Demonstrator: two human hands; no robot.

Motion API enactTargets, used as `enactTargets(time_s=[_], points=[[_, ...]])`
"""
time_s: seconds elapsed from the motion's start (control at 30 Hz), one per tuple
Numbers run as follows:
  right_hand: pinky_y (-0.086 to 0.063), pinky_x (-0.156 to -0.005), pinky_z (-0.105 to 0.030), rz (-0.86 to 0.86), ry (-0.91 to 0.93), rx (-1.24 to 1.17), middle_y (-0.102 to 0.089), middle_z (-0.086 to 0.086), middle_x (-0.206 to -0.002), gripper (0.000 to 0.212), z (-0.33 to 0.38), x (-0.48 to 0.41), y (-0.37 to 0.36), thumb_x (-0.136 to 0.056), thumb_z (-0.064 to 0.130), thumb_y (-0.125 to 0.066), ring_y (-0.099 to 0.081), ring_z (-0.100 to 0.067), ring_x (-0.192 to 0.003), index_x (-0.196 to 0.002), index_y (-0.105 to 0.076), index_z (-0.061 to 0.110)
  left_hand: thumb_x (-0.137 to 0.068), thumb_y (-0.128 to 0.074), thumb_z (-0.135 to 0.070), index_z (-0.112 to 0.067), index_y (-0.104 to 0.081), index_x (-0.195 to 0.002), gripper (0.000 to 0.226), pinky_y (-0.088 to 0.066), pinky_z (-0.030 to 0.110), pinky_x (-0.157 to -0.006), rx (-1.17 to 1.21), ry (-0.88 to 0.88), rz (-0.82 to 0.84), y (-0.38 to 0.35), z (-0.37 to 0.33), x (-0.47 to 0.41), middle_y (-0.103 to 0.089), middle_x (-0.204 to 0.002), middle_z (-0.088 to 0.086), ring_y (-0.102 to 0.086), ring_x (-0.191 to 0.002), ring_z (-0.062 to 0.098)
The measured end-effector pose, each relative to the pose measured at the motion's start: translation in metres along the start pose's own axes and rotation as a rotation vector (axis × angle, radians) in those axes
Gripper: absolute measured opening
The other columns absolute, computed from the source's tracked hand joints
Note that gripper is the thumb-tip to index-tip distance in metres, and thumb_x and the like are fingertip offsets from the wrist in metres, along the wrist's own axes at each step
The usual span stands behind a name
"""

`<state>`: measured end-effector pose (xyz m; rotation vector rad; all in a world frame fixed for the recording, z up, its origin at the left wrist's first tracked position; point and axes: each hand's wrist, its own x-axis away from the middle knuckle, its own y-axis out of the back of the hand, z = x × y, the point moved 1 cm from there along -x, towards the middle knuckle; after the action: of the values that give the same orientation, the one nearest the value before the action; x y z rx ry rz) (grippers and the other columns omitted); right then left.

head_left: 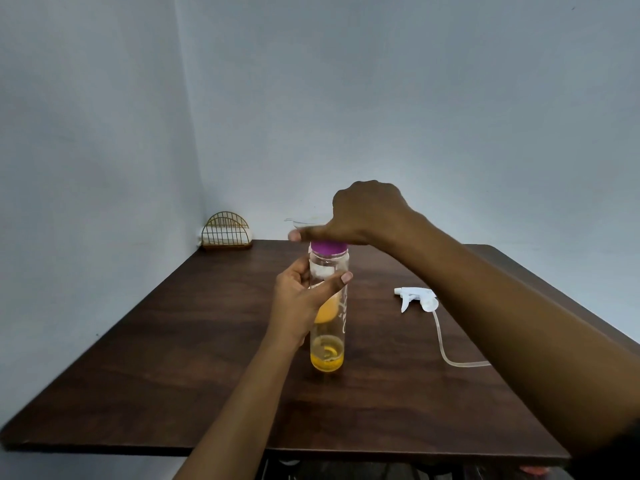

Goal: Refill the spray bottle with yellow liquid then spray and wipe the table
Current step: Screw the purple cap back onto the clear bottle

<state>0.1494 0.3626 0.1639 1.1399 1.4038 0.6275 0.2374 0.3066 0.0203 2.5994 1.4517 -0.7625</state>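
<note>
A clear plastic bottle with a purple cap stands upright on the dark wooden table, with a little yellow liquid at its bottom. My left hand grips its middle, thumb across the front. My right hand sits on top of the purple cap, fingers curled round it. The white spray head lies on the table to the right, its clear tube trailing toward me. Something clear shows just behind my right hand; I cannot tell what it is.
A gold wire napkin holder stands at the table's far left corner against the wall. Grey walls close in behind and to the left. The table's front edge is near me.
</note>
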Motion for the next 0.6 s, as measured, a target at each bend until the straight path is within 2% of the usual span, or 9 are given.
enactTargets(time_s=[0.07,0.13,0.2,0.23,0.27,0.33,0.43,0.53,0.6], points=[[-0.027,-0.05,-0.025,-0.052,-0.073,-0.104,-0.053,-0.002,-0.056,0.085,-0.008,0.001,0.007,-0.068,0.089,-0.019,-0.048,-0.016,-0.055,-0.05,-0.049,0.012,-0.053,-0.085,-0.038,-0.025,-0.072,-0.094,0.045,-0.054,0.03,-0.071,-0.005,0.002,0.001,0.001,0.0,0.0,-0.075,-0.09,0.002,-0.071,-0.085,0.017],[-0.036,-0.053,-0.027,-0.042,-0.068,-0.257,-0.062,-0.003,-0.064,0.083,-0.019,-0.001,0.014,-0.078,0.081,-0.02,-0.056,-0.018,-0.061,-0.061,-0.061,0.012,-0.053,-0.085,-0.041,-0.025,-0.071,-0.096,0.048,-0.055,0.03,-0.072,-0.026,0.011,-0.002,0.001,0.001,0.0,-0.075,-0.092,0.0,-0.071,-0.087,0.017],[-0.048,-0.062,-0.027,0.16,0.121,-0.438,-0.068,0.001,-0.095,0.049,-0.027,-0.001,0.018,-0.09,0.06,-0.041,-0.063,-0.017,-0.081,-0.094,-0.067,0.019,-0.053,-0.084,-0.04,-0.023,-0.071,-0.098,0.05,-0.055,0.031,-0.073,-0.02,0.011,0.004,0.001,0.001,0.0,-0.075,-0.092,0.0,-0.071,-0.088,0.017],[-0.049,-0.069,-0.018,0.318,0.225,-0.483,-0.063,0.007,-0.114,0.029,-0.028,0.002,0.019,-0.092,0.044,-0.052,-0.061,-0.013,-0.095,-0.111,-0.062,0.025,-0.054,-0.084,-0.038,-0.021,-0.071,-0.098,0.049,-0.055,0.031,-0.073,-0.01,0.01,0.007,0.001,0.0,0.0,-0.075,-0.092,0.001,-0.071,-0.088,0.018],[-0.045,-0.074,-0.009,0.465,0.288,-0.515,-0.055,0.013,-0.126,0.033,-0.028,0.004,0.019,-0.09,0.03,-0.059,-0.055,-0.008,-0.107,-0.123,-0.054,0.03,-0.054,-0.085,-0.037,-0.02,-0.071,-0.098,0.049,-0.055,0.031,-0.073,-0.004,0.01,0.006,0.001,0.0,0.0,-0.075,-0.092,0.002,-0.071,-0.087,0.018],[-0.039,-0.084,-0.006,0.601,0.367,-0.545,-0.048,0.017,-0.133,0.052,-0.029,0.006,0.015,-0.086,0.013,-0.065,-0.044,-0.004,-0.12,-0.132,-0.048,0.033,-0.054,-0.084,-0.037,-0.02,-0.07,-0.098,0.05,-0.055,0.034,-0.074,-0.003,0.014,0.003,0.0,-0.001,0.0,-0.075,-0.091,0.002,-0.071,-0.087,0.019],[-0.041,-0.088,-0.017,0.501,0.41,-0.523,-0.055,0.015,-0.123,0.049,-0.025,0.002,0.014,-0.082,0.007,-0.067,-0.05,-0.009,-0.117,-0.126,-0.056,0.029,-0.055,-0.084,-0.037,-0.022,-0.069,-0.101,0.05,-0.056,0.032,-0.076,-0.029,0.015,0.01,0.0,-0.001,0.0,-0.075,-0.094,-0.001,-0.071,-0.09,0.017],[-0.042,-0.083,-0.024,0.443,0.44,-0.383,-0.059,0.014,-0.117,0.046,-0.019,-0.004,0.017,-0.079,0.017,-0.072,-0.058,-0.014,-0.104,-0.121,-0.059,0.032,-0.06,-0.085,-0.029,-0.021,-0.069,-0.101,0.045,-0.055,0.033,-0.076,-0.022,0.015,0.011,0.001,-0.001,0.0,-0.075,-0.094,-0.001,-0.071,-0.09,0.017],[-0.048,-0.082,-0.03,0.452,0.41,-0.331,-0.063,0.011,-0.113,0.045,-0.014,-0.008,0.017,-0.077,0.026,-0.075,-0.064,-0.019,-0.093,-0.119,-0.061,0.035,-0.059,-0.085,-0.033,-0.021,-0.069,-0.1,0.046,-0.054,0.032,-0.076,-0.022,0.013,0.013,0.001,-0.002,0.001,-0.075,-0.093,-0.002,-0.071,-0.09,0.016]])
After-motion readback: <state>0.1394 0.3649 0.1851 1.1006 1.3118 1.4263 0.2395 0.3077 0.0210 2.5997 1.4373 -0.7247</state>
